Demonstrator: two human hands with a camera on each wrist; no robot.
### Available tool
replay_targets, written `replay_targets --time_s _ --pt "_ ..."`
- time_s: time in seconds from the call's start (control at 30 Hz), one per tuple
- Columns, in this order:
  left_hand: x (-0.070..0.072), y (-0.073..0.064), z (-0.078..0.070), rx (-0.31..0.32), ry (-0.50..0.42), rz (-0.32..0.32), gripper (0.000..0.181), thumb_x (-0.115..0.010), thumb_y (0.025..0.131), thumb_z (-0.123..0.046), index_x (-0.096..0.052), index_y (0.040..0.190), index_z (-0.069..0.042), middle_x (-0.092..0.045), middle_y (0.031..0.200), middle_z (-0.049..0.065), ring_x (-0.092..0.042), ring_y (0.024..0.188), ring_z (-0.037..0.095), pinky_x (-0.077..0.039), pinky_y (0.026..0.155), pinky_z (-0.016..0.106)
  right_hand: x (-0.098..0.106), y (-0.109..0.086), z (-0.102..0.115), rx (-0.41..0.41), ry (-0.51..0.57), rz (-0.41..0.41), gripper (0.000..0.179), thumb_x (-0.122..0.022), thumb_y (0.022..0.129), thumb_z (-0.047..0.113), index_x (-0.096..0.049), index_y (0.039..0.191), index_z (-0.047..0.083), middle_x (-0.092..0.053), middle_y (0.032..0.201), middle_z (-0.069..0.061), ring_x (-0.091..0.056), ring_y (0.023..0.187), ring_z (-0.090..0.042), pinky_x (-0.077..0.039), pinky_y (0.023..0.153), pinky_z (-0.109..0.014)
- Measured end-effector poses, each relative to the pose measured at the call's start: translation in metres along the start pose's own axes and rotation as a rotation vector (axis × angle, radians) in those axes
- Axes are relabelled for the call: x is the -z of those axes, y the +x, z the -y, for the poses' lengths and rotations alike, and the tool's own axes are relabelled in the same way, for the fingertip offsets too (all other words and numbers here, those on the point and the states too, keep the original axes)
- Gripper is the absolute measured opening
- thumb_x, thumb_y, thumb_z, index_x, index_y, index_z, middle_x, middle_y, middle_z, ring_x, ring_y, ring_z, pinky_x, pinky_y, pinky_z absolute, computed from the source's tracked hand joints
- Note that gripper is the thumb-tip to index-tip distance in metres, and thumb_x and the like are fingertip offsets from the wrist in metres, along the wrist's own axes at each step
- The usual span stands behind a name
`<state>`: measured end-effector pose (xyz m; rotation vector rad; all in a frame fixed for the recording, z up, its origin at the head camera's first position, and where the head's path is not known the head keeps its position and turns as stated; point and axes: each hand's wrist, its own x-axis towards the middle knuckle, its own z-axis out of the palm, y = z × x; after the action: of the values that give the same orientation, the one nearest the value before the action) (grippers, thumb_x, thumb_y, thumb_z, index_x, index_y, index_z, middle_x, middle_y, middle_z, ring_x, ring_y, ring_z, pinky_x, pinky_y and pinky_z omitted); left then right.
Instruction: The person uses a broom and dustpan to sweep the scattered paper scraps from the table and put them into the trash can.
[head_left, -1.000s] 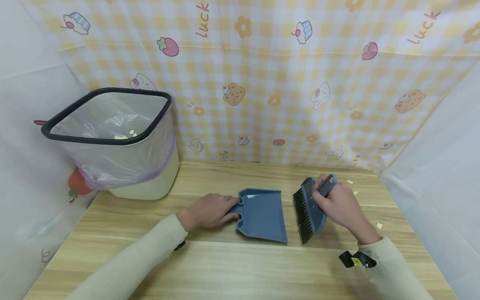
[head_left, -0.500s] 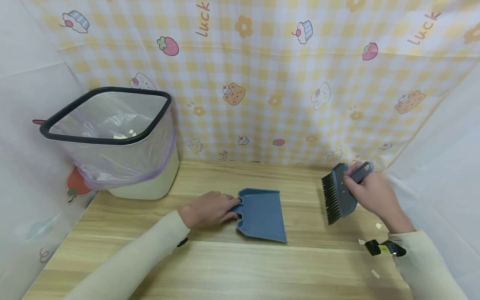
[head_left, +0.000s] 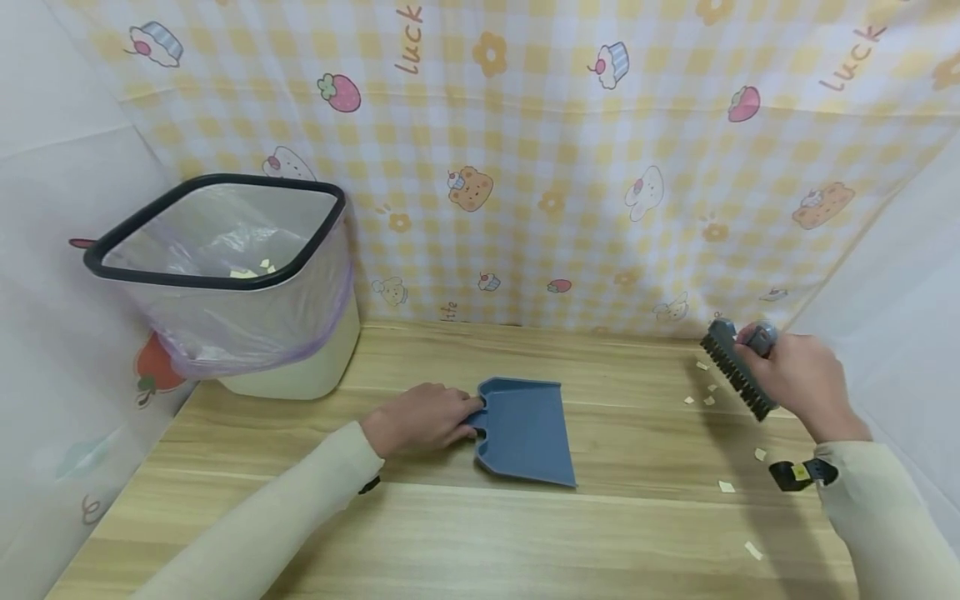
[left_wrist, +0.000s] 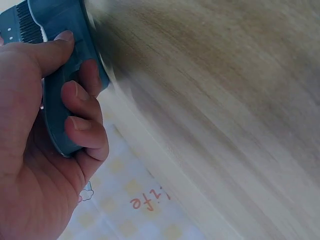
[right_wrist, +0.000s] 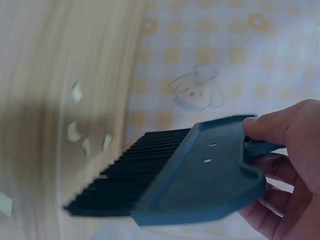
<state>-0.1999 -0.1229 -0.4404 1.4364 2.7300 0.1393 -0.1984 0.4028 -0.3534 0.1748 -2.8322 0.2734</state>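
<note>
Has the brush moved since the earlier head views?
Yes: the brush has moved rightward in the head view, farther from the bin, toward the right-hand wall.

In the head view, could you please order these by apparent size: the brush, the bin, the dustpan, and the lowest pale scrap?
1. Bin
2. Dustpan
3. Brush, partly covered by the right hand
4. Lowest pale scrap

Dustpan (head_left: 528, 429) dk blue-gray; brush (right_wrist: 205, 175) same w/ blk bristles (right_wrist: 140, 172); bin (head_left: 307, 379) cream w/ blk rim (head_left: 225, 282), clear bag (head_left: 255, 321) w/ purple band (head_left: 240, 367); scraps (head_left: 726, 487) pale yel; table (head_left: 450, 542) lt brn wood-grain; backdrop (head_left: 525, 242) yel/wht gingham w/ pink strawberries (head_left: 343, 93), brn bears (head_left: 471, 190), orange flowers (head_left: 491, 55); sleeves (head_left: 277, 517) off-wht
</note>
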Motion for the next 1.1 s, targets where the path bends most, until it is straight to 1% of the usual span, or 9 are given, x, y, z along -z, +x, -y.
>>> replay_targets --time_s 0.07,0.23,0.33,0.47,0.7,0.77,0.87,0.97,1.1 --pt "0.000 0.000 0.000 0.003 -0.007 0.002 0.024 -0.066 0.113 -0.033 -0.068 0.116 -0.010 -0.075 0.102 0.003 -0.060 0.071 0.011 -0.056 0.070 0.035 -0.003 0.001 -0.005 0.004 -0.015 0.026 0.013 -0.073 0.105 0.025 -0.070 0.110 0.013 -0.066 0.071 -0.023 -0.062 0.059 -0.043 -0.045 0.043 -0.056" --pt "0.001 -0.001 -0.001 0.008 -0.014 0.004 0.024 -0.066 0.113 -0.033 -0.068 0.116 -0.009 -0.074 0.102 0.003 -0.059 0.072 0.011 -0.056 0.070 0.034 -0.016 0.002 -0.015 0.060 -0.060 0.051 0.010 -0.077 0.105 0.022 -0.072 0.110 0.016 -0.067 0.069 -0.015 -0.062 0.058 -0.039 -0.044 0.043 -0.054" --pt "0.000 -0.001 -0.002 0.009 -0.004 -0.001 0.024 -0.068 0.112 -0.032 -0.068 0.116 -0.009 -0.074 0.101 0.004 -0.061 0.072 0.012 -0.057 0.071 0.035 -0.022 0.002 -0.019 0.077 -0.066 0.071 0.011 -0.079 0.104 0.021 -0.072 0.110 0.015 -0.069 0.074 -0.018 -0.063 0.059 -0.040 -0.045 0.043 -0.053" --pt "0.000 -0.001 -0.003 0.013 0.011 -0.003 0.024 -0.068 0.112 -0.031 -0.068 0.116 -0.008 -0.074 0.100 0.004 -0.063 0.072 0.013 -0.057 0.071 0.035 -0.027 0.001 -0.021 0.084 -0.051 0.101 0.014 -0.080 0.103 0.021 -0.074 0.112 0.013 -0.073 0.086 -0.026 -0.067 0.065 -0.046 -0.048 0.046 -0.057" --pt "-0.001 -0.002 -0.002 0.020 0.015 -0.001 0.023 -0.068 0.112 -0.031 -0.069 0.117 -0.008 -0.073 0.098 0.004 -0.062 0.073 0.013 -0.057 0.071 0.035 -0.029 -0.005 -0.017 0.176 -0.011 0.122 0.014 -0.083 0.101 0.019 -0.076 0.111 0.014 -0.075 0.085 -0.017 -0.071 0.075 -0.050 -0.053 0.059 -0.067" --pt "-0.001 -0.002 -0.003 0.020 0.017 -0.001 0.023 -0.068 0.112 -0.030 -0.069 0.118 -0.007 -0.074 0.099 0.005 -0.064 0.074 0.014 -0.058 0.072 0.036 -0.028 -0.007 -0.014 0.208 0.000 0.130 0.013 -0.084 0.099 0.017 -0.076 0.109 0.016 -0.076 0.085 -0.012 -0.072 0.074 -0.044 -0.055 0.062 -0.065" --pt "0.000 -0.003 -0.003 0.018 0.021 -0.006 0.024 -0.069 0.112 -0.029 -0.069 0.120 -0.007 -0.075 0.101 0.006 -0.067 0.075 0.015 -0.059 0.073 0.036 -0.023 -0.011 -0.006 0.292 0.028 0.139 0.015 -0.087 0.095 0.012 -0.077 0.104 0.019 -0.076 0.086 -0.002 -0.070 0.072 -0.026 -0.057 0.065 -0.056" --pt "-0.001 -0.002 -0.003 0.018 0.024 -0.006 0.025 -0.069 0.112 -0.029 -0.070 0.121 -0.006 -0.076 0.103 0.007 -0.068 0.077 0.016 -0.060 0.073 0.037 -0.020 -0.014 0.003 0.421 0.056 0.133 0.023 -0.089 0.091 0.008 -0.075 0.099 0.024 -0.074 0.088 0.011 -0.059 0.068 -0.005 -0.053 0.064 -0.040" --pt "-0.001 -0.002 -0.003 0.024 0.029 0.002 0.026 -0.068 0.112 -0.030 -0.069 0.122 -0.006 -0.076 0.105 0.007 -0.069 0.078 0.016 -0.060 0.074 0.037 -0.014 -0.020 0.016 0.546 0.130 0.174 0.032 -0.089 0.090 0.004 -0.073 0.101 0.029 -0.070 0.089 0.021 -0.048 0.067 0.006 -0.046 0.060 -0.029"
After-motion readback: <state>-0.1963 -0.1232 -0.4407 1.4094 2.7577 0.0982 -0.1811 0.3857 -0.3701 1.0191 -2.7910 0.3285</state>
